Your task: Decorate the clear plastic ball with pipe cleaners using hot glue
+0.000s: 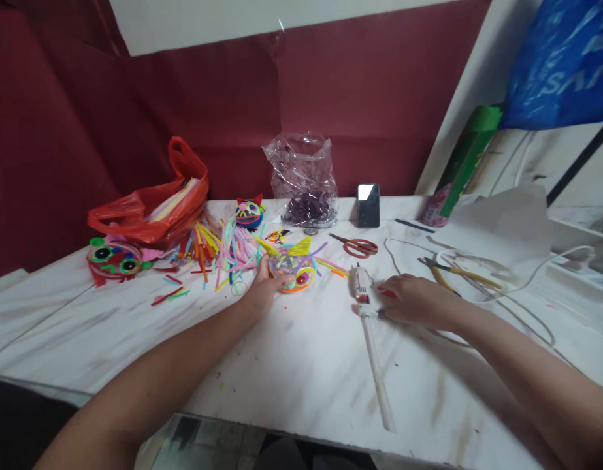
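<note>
My left hand [262, 287] rests on the white table [291, 365] with its fingers against a small colourful craft figure [295, 269] made of pipe cleaners, with yellow wing-like pieces on top. My right hand [413, 299] lies flat on the table, fingers touching the handle of a white glue gun [362, 292]. A long white glue stick [378, 372] extends from the gun toward me. Whether the right hand grips the gun is unclear.
A pile of coloured pipe cleaners [217, 251], a red plastic bag [154, 205], two finished craft faces [114, 258] [249, 213], a clear bag [304, 179], a phone [368, 205], orange scissors [357, 246], pliers [453, 271] and a white cable [526, 287] lie about.
</note>
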A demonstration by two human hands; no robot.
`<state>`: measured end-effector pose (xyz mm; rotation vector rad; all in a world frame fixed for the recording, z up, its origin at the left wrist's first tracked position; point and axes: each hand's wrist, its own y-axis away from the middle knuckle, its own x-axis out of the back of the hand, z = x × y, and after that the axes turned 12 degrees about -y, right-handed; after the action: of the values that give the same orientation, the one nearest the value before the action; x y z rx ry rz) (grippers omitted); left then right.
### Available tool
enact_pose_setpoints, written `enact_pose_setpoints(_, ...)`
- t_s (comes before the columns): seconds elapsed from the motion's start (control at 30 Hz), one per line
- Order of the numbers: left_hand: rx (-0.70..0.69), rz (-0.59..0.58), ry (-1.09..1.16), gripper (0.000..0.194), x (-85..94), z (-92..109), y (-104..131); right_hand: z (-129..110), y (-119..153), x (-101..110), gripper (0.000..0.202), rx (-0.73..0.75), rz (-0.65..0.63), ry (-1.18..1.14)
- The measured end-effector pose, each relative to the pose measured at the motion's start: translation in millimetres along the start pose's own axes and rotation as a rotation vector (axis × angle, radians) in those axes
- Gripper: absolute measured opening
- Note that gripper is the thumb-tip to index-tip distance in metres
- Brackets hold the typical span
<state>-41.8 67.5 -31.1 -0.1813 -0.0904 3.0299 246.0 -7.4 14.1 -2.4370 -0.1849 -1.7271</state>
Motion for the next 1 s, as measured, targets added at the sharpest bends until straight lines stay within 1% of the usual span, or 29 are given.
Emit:
enact_pose_setpoints(0.03, 0.009, -0.001, -0.014, 0.093, -0.5, -0.1, 0.0, -3.8, 1.4, 2.6, 0.013, 0.071, 0.068, -0.019)
enact_pose_setpoints(0.07, 0.013, -0.007, -0.027, 0.093, -1.1, -0.2, 0.1, -9.5, 1.9, 3.7, 0.017, 0.177, 0.166, -0.044)
enact_pose_setpoints(0.13, 0.009, -0.020, -0.051, 0.093, -2.6, -0.3, 0.4, -26.1, -1.1, 1.4, 0.022, 0.442, 0.408, -0.120)
enact_pose_setpoints(0.2, -0.006, -0.030, -0.069, 0.093, -3.7, -0.3, 1.2, -45.3, -9.8, -5.5, 0.021, 0.740, 0.513, -0.141)
enact_pose_setpoints(0.23, -0.014, -0.031, -0.077, 0.093, -3.9, -0.3, 1.7, -54.0, -15.8, -9.8, 0.021, 0.826, 0.537, -0.120)
enact_pose_setpoints(0.27, -0.020, -0.034, -0.085, 0.094, -3.8, -0.1, 2.4, -61.4, -22.3, -14.3, 0.020, 0.873, 0.556, -0.089)
enact_pose_setpoints(0.3, -0.027, -0.038, -0.088, 0.095, -3.5, 0.2, 3.1, -67.1, -28.8, -18.7, 0.019, 0.879, 0.585, -0.064)
enact_pose_setpoints(0.37, -0.040, -0.048, -0.085, 0.096, -2.6, 1.3, 4.7, -73.2, -40.0, -26.3, 0.016, 0.828, 0.640, -0.054)
enact_pose_setpoints(0.47, -0.044, -0.091, -0.072, 0.094, -2.3, 3.9, 7.4, -73.2, -48.5, -33.9, 0.015, 0.722, 0.705, -0.078)
enact_pose_setpoints(0.53, -0.042, -0.125, -0.062, 0.093, -3.0, 5.6, 9.0, -71.2, -49.5, -37.2, 0.017, 0.673, 0.708, -0.090)
enact_pose_setpoints(0.63, -0.040, -0.151, -0.056, 0.091, -4.1, 6.7, 10.4, -69.0, -48.9, -42.1, 0.022, 0.607, 0.647, -0.165)
enact_pose_setpoints(0.77, -0.050, -0.159, -0.078, 0.090, -4.5, 5.8, 10.6, -68.8, -49.3, -47.5, 0.020, 0.430, 0.553, -0.406)
enact_pose_setpoints(0.9, -0.050, -0.151, -0.082, 0.092, -6.0, 5.8, 11.7, -71.9, -48.8, -46.5, 0.015, 0.316, 0.537, -0.502)
enact_pose_setpoints(1.0, -0.064, -0.150, -0.095, 0.090, -6.8, 5.9, 12.9, -74.7, -48.0, -44.6, 0.018, 0.221, 0.467, -0.613)
